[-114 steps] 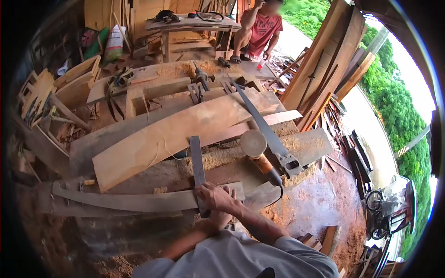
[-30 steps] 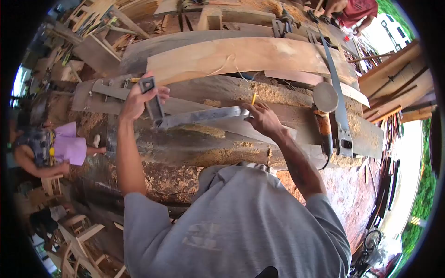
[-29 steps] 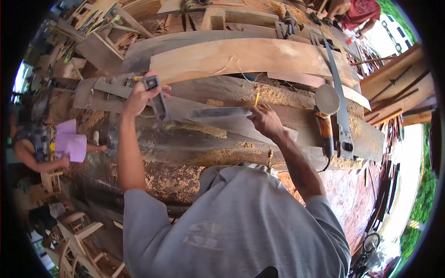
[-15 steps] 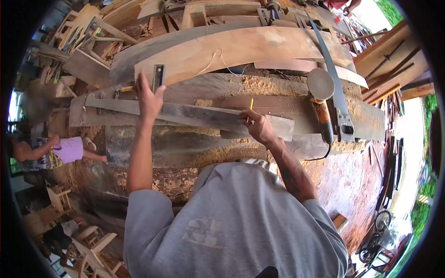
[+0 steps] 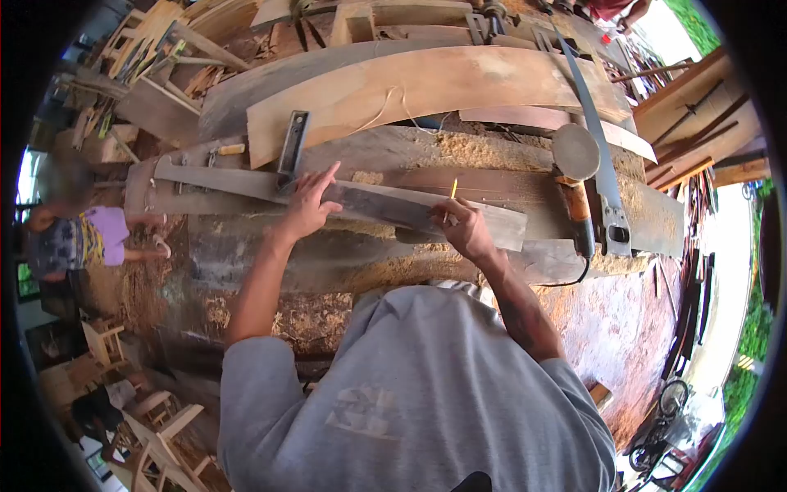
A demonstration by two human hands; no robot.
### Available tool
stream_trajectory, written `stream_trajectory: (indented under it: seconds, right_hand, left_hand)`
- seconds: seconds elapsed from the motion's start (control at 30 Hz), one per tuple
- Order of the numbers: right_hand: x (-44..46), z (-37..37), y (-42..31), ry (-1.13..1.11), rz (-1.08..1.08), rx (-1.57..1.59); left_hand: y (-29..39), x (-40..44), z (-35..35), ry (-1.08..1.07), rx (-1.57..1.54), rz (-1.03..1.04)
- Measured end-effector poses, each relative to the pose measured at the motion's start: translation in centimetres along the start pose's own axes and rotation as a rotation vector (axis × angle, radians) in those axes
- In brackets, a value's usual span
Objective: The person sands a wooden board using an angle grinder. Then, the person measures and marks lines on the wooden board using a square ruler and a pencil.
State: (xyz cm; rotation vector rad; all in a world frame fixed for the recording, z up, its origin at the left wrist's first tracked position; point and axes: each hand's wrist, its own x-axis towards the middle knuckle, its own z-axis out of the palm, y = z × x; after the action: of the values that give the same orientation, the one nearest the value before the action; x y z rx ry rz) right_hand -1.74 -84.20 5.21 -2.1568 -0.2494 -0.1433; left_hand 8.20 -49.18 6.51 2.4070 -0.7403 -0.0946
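Note:
A metal square lies across a long curved wooden piece (image 5: 217, 179), with its dark stock (image 5: 293, 146) at the left end and its blade (image 5: 381, 206) running to the right. My left hand (image 5: 307, 207) is over the blade near the stock, fingers spread and apart; whether it touches the metal is unclear. At the blade's right end, my right hand (image 5: 469, 230) has its fingers closed round a yellow pencil (image 5: 454, 189) that points up. The fingertips of that hand are close to the blade or touch it.
Behind lies a broad curved board (image 5: 443, 78). To the right are a round-headed sanding tool (image 5: 576, 153) with a cord and a handsaw (image 5: 602, 164). A person in purple shorts (image 5: 106, 234) is at the left; part of another person (image 5: 611, 10) shows at the top right.
The square, lifted between both hands earlier, now lies on the curved piece. My left hand has come off the stock and moved right and down over the blade. The person at the left has shifted.

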Motion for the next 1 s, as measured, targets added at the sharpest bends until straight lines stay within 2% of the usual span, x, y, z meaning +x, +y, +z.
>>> stream_trajectory:
  seconds: [0.03, 0.07, 0.1, 0.17, 0.3, 0.37, 0.5, 0.6, 0.73, 0.83, 0.87, 0.9, 0.97, 1.0]
  right_hand:
    - [-0.1, 0.0, -0.1, 0.008, 0.019, -0.007]
    - [-0.2, -0.3, -0.1, -0.118, 0.133, 0.012]
    - [-0.4, -0.4, -0.1, -0.125, 0.127, 0.012]
    - [-1.1, -0.6, -0.2, -0.044, -0.145, -0.252]
    - [-2.0, -2.2, 1.3, -0.12, -0.215, -0.362]
    - [-1.9, -2.6, 2.1, -0.237, -0.097, -0.345]
    - [-1.7, -3.5, 1.9, -0.214, -0.116, -0.31]
    - [-2.2, -6.3, 3.1, -0.241, -0.058, -0.377]
    - [-2.8, -9.2, 3.8, -0.24, -0.029, -0.363]
    - [-2.9, -9.1, 4.0, -0.174, 0.032, -0.26]
    - [-2.7, -8.4, 4.1, -0.072, -0.002, -0.274]
    - [-2.5, -8.1, 3.9, -0.068, 0.006, -0.28]
    - [-2.0, -7.5, 3.5, 0.057, 0.126, -0.205]
    - [-1.7, -7.1, 3.6, 0.122, 0.094, -0.152]
  left_hand:
    - [-0.2, -0.2, 0.2, -0.015, -0.013, -0.014]
    - [-0.4, -0.2, 0.4, 0.0, -0.05, -0.023]
    - [-0.3, -0.1, 0.4, 0.007, -0.048, -0.029]
    - [0.1, 0.3, 0.5, -0.001, -0.082, -0.067]
    - [-0.6, 0.6, 0.8, -0.001, -0.088, -0.097]
    - [-0.4, 0.9, 0.8, -0.031, -0.088, -0.14]
    - [0.1, 1.3, 1.3, -0.057, -0.055, -0.127]
    - [2.0, 1.8, 3.6, 0.053, -0.131, -0.022]
    - [4.6, 3.2, 6.1, 0.074, -0.228, -0.023]
    - [4.2, 3.5, 6.5, 0.058, -0.283, -0.04]
    - [4.2, 3.4, 6.4, 0.06, -0.229, -0.022]
    - [4.4, 3.5, 6.4, 0.054, -0.235, -0.016]
    - [4.3, 3.4, 6.2, 0.03, -0.205, -0.058]
    - [4.0, 3.5, 6.2, 0.027, -0.207, -0.056]
